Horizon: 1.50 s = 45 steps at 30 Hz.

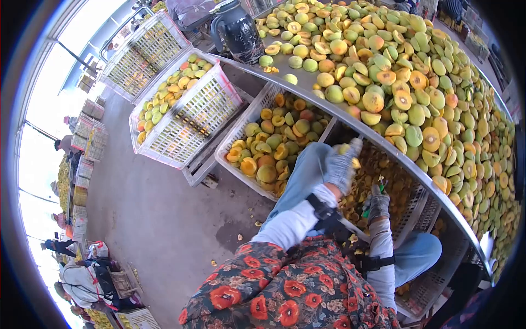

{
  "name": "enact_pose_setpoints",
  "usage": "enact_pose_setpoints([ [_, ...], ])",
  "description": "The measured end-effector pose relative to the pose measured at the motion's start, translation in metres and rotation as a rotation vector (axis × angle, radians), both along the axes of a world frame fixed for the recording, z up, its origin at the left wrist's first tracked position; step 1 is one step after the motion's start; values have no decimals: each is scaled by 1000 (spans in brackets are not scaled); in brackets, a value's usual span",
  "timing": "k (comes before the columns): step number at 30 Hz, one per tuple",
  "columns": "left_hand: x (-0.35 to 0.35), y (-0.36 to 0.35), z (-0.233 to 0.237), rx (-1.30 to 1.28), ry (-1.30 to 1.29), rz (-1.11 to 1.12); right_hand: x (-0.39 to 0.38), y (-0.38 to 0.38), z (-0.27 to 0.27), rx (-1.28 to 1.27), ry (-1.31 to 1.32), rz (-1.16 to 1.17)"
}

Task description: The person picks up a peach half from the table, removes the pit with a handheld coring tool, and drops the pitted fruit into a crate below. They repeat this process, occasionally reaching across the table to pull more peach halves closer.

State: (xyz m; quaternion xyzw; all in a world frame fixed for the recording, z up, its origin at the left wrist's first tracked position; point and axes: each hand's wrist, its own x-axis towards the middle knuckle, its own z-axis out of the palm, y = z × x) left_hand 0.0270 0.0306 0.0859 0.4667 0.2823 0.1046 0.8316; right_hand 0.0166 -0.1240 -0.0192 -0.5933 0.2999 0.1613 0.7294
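My left hand (341, 167), in a grey glove blurred by motion, is closed around a yellowish apricot (344, 149) above a crate of apricot scraps. Lower and to the right, my gloved right hand (377, 206) grips a small green-handled tool (382, 185); its working end is too small to make out. Both hands are below the rim of a metal table (350, 118) heaped with whole and halved apricots (416, 82). Beside my left knee stands a white crate (223, 151) filled with apricot halves.
Another white crate (192, 118) of apricots rests on a low stand at left, with an empty-looking crate (143, 46) behind it. A dark jug (236, 33) stands at the table's edge. Across the concrete floor (148, 203), people (82, 282) work among stacked crates (90, 134).
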Motion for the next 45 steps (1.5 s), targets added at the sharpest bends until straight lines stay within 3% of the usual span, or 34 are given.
enact_pose_setpoints([
  [1, 7, 22, -1, 41, -22, 40, -2, -5, -3, 21, 10, 35],
  [2, 19, 51, -19, 251, -87, 69, -4, -9, -6, 44, 21, 67],
  [3, 22, 75, -9, 15, 60, 114, -8, -10, -4, 7, 47, 21],
  [5, 36, 122, -21, 45, 37, 128, -18, -26, -10, -10, 51, 9],
  [6, 38, 143, -17, 158, 89, 177, -22, -33, -15, -17, 58, 11],
  [7, 55, 188, -76, 488, 72, 225, -24, -41, -21, -12, 49, 4],
  [8, 52, 209, -78, 938, 316, 251, -26, -52, -30, -25, 78, -46],
  [9, 39, 206, -47, 1210, 445, 227, -28, -59, -39, -37, 109, -99],
  [12, 29, 215, -68, 1476, 524, -162, -27, -65, -66, -85, 111, -98],
  [16, -11, 193, -136, 1710, 518, -393, -27, -46, -58, -98, 67, -58],
  [18, -39, 175, -131, 1954, 437, -444, -28, -42, -40, -110, 105, -42],
  [20, -50, 191, -169, 2175, 274, -283, -29, -47, -42, -114, 96, -48],
  [21, -45, 158, -88, 1896, 212, -121, -31, -50, -53, -141, 80, -88],
  [22, -27, 149, -64, 1898, 190, -123, -35, -57, -63, 17, 16, -108],
  [23, -6, 147, -45, 1770, -5, 30, -37, -63, -73, 179, -64, -112],
  [24, 18, 147, -20, 1636, -207, 205, -35, -60, -78, -99, -66, 18],
  [25, 45, 134, 13, 1760, -316, 257, -29, -62, -120, -32, -150, -24],
  [26, 68, 122, 24, 1735, -212, 146, -22, -60, -141, -111, 18, -19],
  [27, 88, 100, 48, 1789, -275, 102, -23, -39, -153, -564, -417, -51],
  [28, 102, 80, 66, 1772, -412, -35, -21, -41, -175, -782, -332, 115],
  [29, 124, 67, 57, 1838, -479, -150, -23, -30, -121, -859, -321, 124],
  [30, 131, 48, 66, 1833, -406, -379, -23, -36, -107, -721, -267, 149],
  [31, 152, 41, 30, 1994, -613, -290, -18, -40, -97, -585, -223, 211],
  [32, 148, 26, 43, 1977, -522, -411, -15, -39, -85, -206, -212, 41],
  [33, 146, 13, 57, 1944, -417, -520, -11, -47, -106, -79, -277, -39],
  [34, 150, 4, 50, 2032, -328, -442, -8, -57, -123, -77, -226, -61],
  [35, 160, -7, 33, 2041, -169, -345, -1, -70, -159, 24, 16, -34],
  [36, 166, -13, 26, 2028, -94, -346, 7, -68, -155, 27, 9, 19],
  [39, 166, -14, 44, 1818, 125, -349, -10, -93, -140, -1160, -595, 1053],
  [40, 165, -14, 51, 1699, 197, -361, -9, -89, -160, -1163, -591, 1060],
  [42, 171, -14, 46, 1646, 196, -312, -2, -62, -204, -373, -23, -4],
  [43, 174, -14, 45, 1629, 201, -320, 1, -60, -141, -213, -6, 85],
  [45, 172, -13, 42, 1606, 172, -300, -4, -56, -108, -100, -26, 98],
])
